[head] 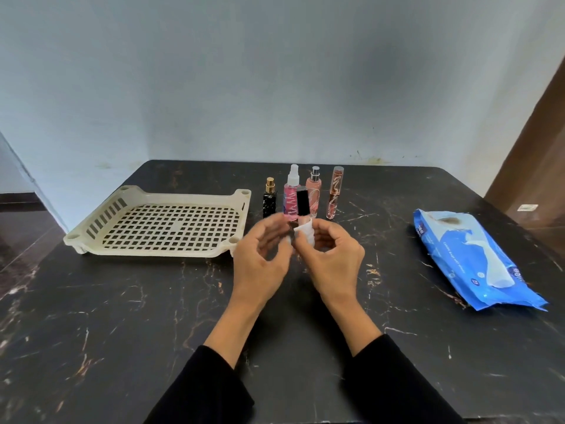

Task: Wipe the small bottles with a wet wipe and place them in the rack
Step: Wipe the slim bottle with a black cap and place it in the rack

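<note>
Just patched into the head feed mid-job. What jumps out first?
Centre frame, both hands meet over the black marble table: the right hand holds a black-capped bottle wrapped in a white wipe, the left hand blurred beside it. Four bottles stand behind; the cream rack lies left, the blue wipes pack right.

- You hold a small black-capped bottle [302, 206] upright, white wet wipe [306, 232] wrapped round its base.
- At its 12 o'clock, four bottles [313, 191] stand upright in a row.
- At 9 o'clock lies the cream slotted rack [122, 206].
</note>
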